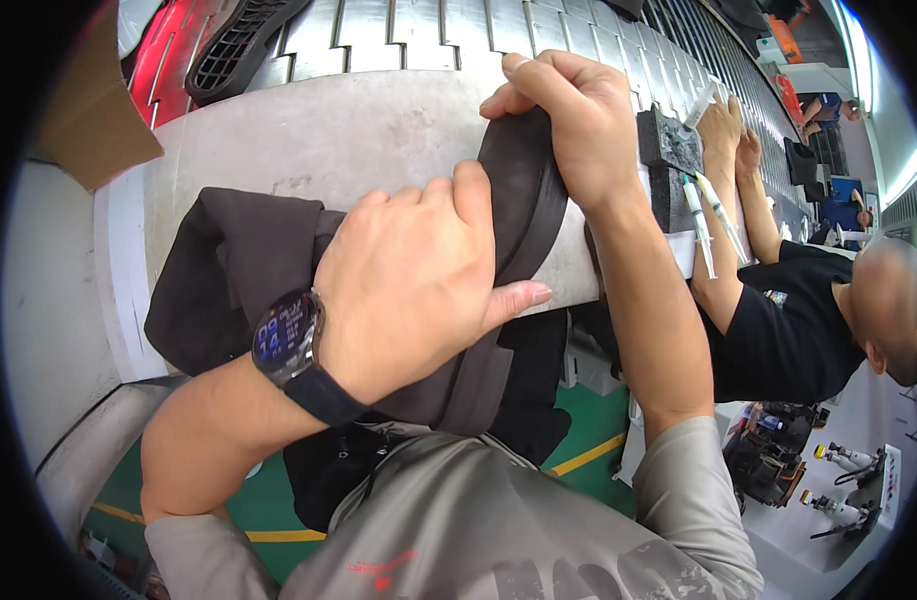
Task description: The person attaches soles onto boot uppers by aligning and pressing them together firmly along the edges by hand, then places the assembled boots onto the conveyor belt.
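Observation:
A dark brown boot (518, 190) lies across the front edge of the pale worktop in front of me. My right hand (588, 125) is closed round its far end, thumb and fingers pinching the tip. Over its middle lies my left hand (418, 260), fingers curled on the upper and thumb stretched toward the right. Soft dark brown material (248, 260) spreads to the left of that wrist. More dark brown material (478, 375) hangs below the left hand; whether it belongs to the same boot I cannot tell. My left hand covers much of the boot.
Beyond the pale worktop (278, 140) runs a metal slat conveyor (408, 35) with a black treaded sole (233, 50) on it. Cardboard (93, 100) stands at left. To the right are a dark block (668, 140), syringes (700, 225) and a co-worker's hands (720, 130).

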Demonstrator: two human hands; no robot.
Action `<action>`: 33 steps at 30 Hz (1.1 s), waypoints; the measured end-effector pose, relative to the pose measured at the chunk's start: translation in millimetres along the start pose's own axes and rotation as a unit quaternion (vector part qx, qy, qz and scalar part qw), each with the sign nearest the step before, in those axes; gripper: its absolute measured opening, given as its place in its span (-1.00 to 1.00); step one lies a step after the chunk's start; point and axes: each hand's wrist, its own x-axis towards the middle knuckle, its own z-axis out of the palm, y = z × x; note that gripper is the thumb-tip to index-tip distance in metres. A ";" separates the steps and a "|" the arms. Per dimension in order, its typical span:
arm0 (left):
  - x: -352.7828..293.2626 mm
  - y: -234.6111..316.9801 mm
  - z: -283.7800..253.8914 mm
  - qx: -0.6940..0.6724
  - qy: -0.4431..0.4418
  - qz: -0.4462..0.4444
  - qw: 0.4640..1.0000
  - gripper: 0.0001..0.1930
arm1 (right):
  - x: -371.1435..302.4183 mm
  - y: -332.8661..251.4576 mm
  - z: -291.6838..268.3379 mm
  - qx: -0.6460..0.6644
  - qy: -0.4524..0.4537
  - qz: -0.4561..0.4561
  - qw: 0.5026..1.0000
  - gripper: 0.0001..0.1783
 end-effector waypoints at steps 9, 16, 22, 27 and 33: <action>-72.9 21.7 -10.6 -0.003 0.111 0.086 0.990 -0.05 | -0.3 42.2 -19.1 0.103 -0.076 -0.110 0.986 -0.49; -126.0 -22.7 21.4 0.140 0.232 0.103 0.957 -0.20 | 3.8 34.2 -1.5 0.117 0.007 -0.024 0.993 -0.44; -71.7 -44.9 -49.9 -0.060 0.376 0.105 0.919 -0.56 | -114.6 28.3 0.0 0.031 0.063 0.048 0.996 -0.34; 43.5 -57.9 -29.6 0.081 0.122 -0.014 0.989 -0.30 | -144.6 31.6 -23.0 -0.054 0.064 0.142 0.986 -0.63; 74.3 -41.8 0.2 0.036 -0.004 -0.095 0.995 -0.33 | -64.2 40.2 -22.6 0.206 0.193 0.042 0.958 -0.44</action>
